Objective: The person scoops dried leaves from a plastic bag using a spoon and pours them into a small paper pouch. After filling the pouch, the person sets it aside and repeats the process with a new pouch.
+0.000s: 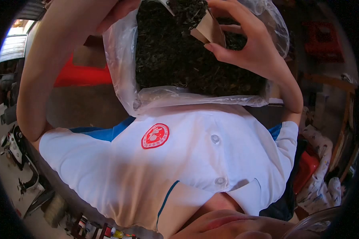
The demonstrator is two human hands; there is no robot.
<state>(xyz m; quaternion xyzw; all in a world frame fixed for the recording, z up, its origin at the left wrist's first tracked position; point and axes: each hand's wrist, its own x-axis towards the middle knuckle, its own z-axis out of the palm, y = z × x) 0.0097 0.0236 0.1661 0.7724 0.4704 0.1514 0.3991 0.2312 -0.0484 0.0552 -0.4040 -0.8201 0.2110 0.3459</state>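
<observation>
My right hand (249, 36) is closed around a small brown cardboard box (211, 30), its thumb on the near side and its fingers on the far side. The box is tilted, and a heap of dark dried leaves (187, 14) shows at its mouth. Below it lies a large mass of similar leaves (175, 65) inside a clear plastic bag (121, 55) with its mouth spread wide. My left hand (121, 12) is at the top edge, beside the bag's left rim. Its fingers are cut off by the frame, so any hold is hidden.
A red object (83, 73) stands left of the bag. A red crate (323, 42) sits at the upper right. At the far left a scooter (18, 147) is parked. Patterned cloth (317, 159) hangs over a red seat (306, 169) at right.
</observation>
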